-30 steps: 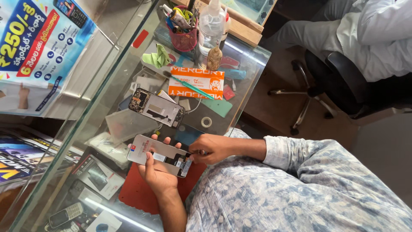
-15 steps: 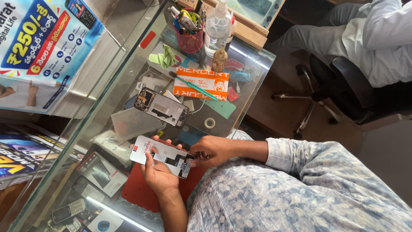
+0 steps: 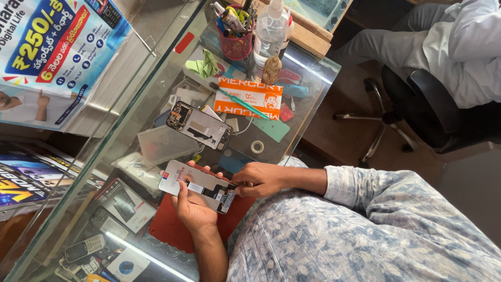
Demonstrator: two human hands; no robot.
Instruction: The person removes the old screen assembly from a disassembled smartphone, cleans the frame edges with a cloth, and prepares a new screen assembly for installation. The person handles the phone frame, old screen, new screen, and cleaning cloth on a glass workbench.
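1. I see the left hand (image 3: 194,204) palm-up beneath a phone display panel (image 3: 197,185), fingers curled round its far edge and gripping it just above the glass counter (image 3: 156,89)
2. The right hand (image 3: 263,179) is closed in a pinch at the panel's lower end, fingertips pressed together on a small part I cannot make out; its patterned sleeve (image 3: 365,188) runs off to the right
3. The panel lies face down, pale backing toward me, tilted, over a red mat (image 3: 169,230) on the counter
4. Just beyond the hands, an opened phone body (image 3: 199,126) shows its board and shielding, beside a clear plastic tray (image 3: 164,143) and a small tape roll (image 3: 257,147)
5. Farther out lie an orange-and-white packet (image 3: 250,98) with a teal-handled tool (image 3: 237,101) across it, and a green cloth (image 3: 204,67)
6. At the counter's far end stand a red mesh tool cup (image 3: 236,44), a clear spray bottle (image 3: 270,30) and a small brown bottle (image 3: 271,69)
7. Upper right, another person in light clothes sits on a black swivel chair (image 3: 433,112), well apart from the counter
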